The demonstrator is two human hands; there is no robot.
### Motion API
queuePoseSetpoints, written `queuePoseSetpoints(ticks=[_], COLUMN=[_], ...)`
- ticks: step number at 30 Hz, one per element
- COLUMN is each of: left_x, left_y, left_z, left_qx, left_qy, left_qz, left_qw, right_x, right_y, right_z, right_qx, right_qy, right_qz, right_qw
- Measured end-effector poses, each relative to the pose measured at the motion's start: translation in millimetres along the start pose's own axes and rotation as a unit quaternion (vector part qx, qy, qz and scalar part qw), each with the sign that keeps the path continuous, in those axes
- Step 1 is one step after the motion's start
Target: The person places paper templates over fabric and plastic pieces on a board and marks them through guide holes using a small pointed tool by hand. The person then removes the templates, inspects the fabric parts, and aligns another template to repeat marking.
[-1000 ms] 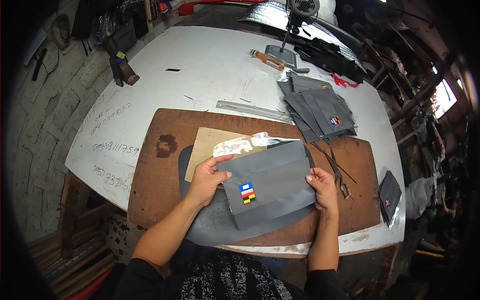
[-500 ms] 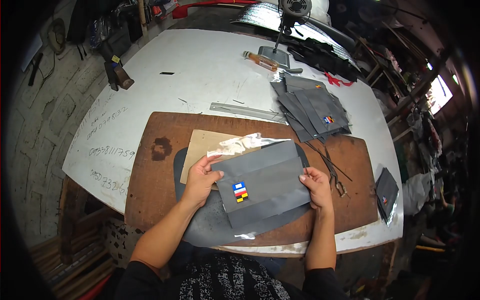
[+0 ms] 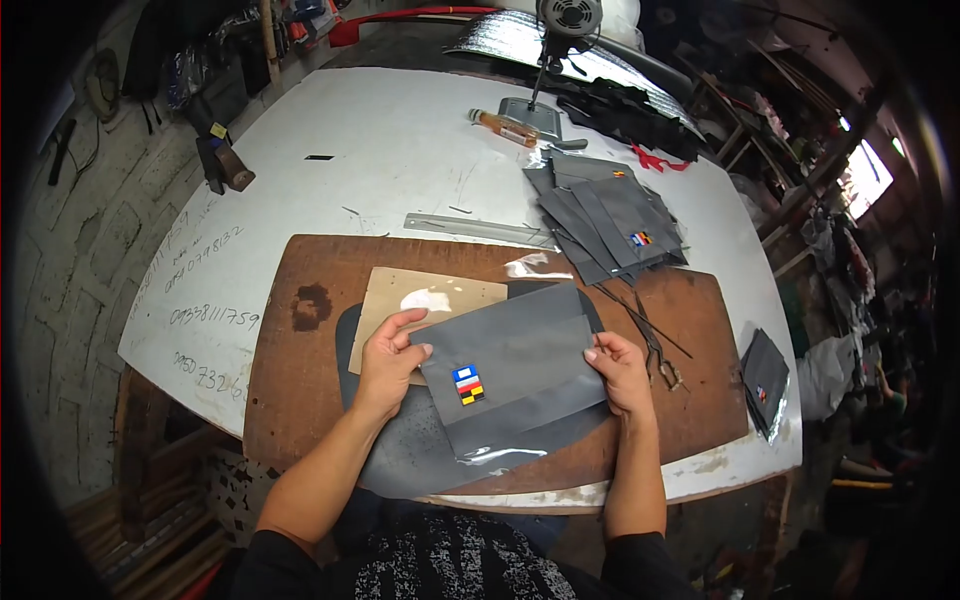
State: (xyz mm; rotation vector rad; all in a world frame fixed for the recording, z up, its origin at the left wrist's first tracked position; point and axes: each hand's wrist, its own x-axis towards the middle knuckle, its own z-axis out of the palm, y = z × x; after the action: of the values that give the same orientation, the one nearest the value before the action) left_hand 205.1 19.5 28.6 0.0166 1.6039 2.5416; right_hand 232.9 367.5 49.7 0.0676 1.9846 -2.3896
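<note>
On my monitor the sheet [image 3: 530, 340] reads dark grey, its patch [image 3: 468, 386] banded in blue, white and red above black-and-yellow checks. I see the same grey, dotted with small bright patches, in the pile [image 3: 612, 220], while the board [image 3: 300, 400] is brown with a blackish stain [image 3: 312, 307]. The desk [image 3: 370, 150] shows me white under dark handwriting, the bottle [image 3: 508, 129] amber, the card [image 3: 470, 290] tan.

Bottle [image 3: 504, 128] lying flat; perhaps a fan [image 3: 570, 16] behind
</note>
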Motion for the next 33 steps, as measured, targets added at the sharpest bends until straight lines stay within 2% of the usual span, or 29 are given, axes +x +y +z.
queuePoseSetpoints(ticks=[5, 9, 14, 16, 18, 19, 22, 24, 26, 28, 31, 32, 33], left_x=[6, 6, 6, 6, 7, 6, 4, 5, 6, 5, 6, 3, 0], left_y=[-9, -7, -7, -8, -11, -11, -10, -12, -16, -20, -28, -28, -24], left_z=[-11, -9, -5, -3, -5, -5, -2, -3, -5, -7, -8, -7, -4], left_qx=[0.043, 0.079, 0.125, 0.131, 0.135, 0.142, 0.159, 0.165, 0.182, 0.209, 0.232, 0.265, 0.3], left_qy=[0.022, 0.013, -0.002, -0.009, -0.014, -0.018, -0.036, -0.051, -0.066, -0.076, -0.094, -0.1, -0.095], left_qz=[-0.031, -0.043, -0.03, -0.026, -0.022, -0.021, -0.01, 0.0, 0.021, 0.035, 0.062, 0.062, 0.068], left_qw=[0.998, 0.996, 0.992, 0.991, 0.99, 0.989, 0.987, 0.985, 0.981, 0.974, 0.966, 0.957, 0.947], right_x=[-10, -38, -86, -99, -114, -116, -135, -145, -156, -171, -168, -172, -167], right_y=[-15, -35, -86, -102, -119, -126, -102, -68, -31, 20, 42, 41, 40], right_z=[-22, -71, -152, -200, -241, -250, -329, -328, -311, -323, -312, -305, -297], right_qx=[-0.042, -0.01, -0.031, 0.014, 0.044, 0.056, 0.052, 0.001, -0.004, -0.03, -0.224, -0.277, -0.273], right_qy=[0.078, 0.166, 0.41, 0.475, 0.495, 0.511, 0.605, 0.623, 0.651, 0.645, 0.689, 0.691, 0.691], right_qz=[-0.034, -0.136, -0.249, -0.308, -0.31, -0.345, -0.25, -0.136, -0.095, -0.132, -0.239, -0.195, -0.209], right_qw=[0.996, 0.977, 0.877, 0.824, 0.81, 0.785, 0.754, 0.771, 0.753, 0.752, 0.647, 0.639, 0.636])
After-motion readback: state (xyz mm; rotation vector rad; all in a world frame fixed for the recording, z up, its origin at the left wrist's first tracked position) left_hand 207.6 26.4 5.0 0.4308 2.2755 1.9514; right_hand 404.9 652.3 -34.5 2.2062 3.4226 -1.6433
